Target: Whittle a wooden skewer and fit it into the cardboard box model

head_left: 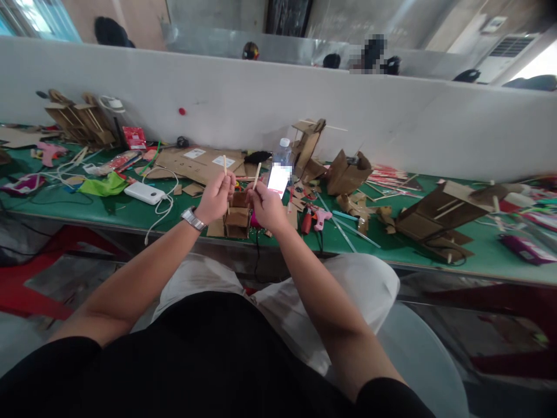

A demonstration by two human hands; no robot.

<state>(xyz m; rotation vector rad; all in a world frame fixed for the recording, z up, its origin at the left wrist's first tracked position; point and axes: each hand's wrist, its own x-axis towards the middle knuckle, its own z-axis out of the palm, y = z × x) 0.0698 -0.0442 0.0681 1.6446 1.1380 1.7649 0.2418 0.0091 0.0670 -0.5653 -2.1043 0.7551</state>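
Note:
My left hand (pixel 216 197), with a watch on its wrist, is closed on a short wooden stick (pixel 225 163) that points up from the fingers. A second wooden stick (pixel 257 173) stands up, slightly tilted, from the closed fingers of my right hand (pixel 267 206). The lower ends of both sticks are hidden by my fingers. Below and between the hands, a small open cardboard box (pixel 237 222) sits at the table's front edge. Just beyond my right hand, a lit phone (pixel 278 181) is propped up in front of a clear bottle (pixel 284 152).
A pink glue gun (pixel 322 217) and a red-handled tool (pixel 307 220) lie right of my hands. Cardboard structures (pixel 429 215) stand to the right. A white power bank (pixel 145 193) with a cable and a flat cardboard sheet (pixel 191 159) lie left on the green table (pixel 104 210).

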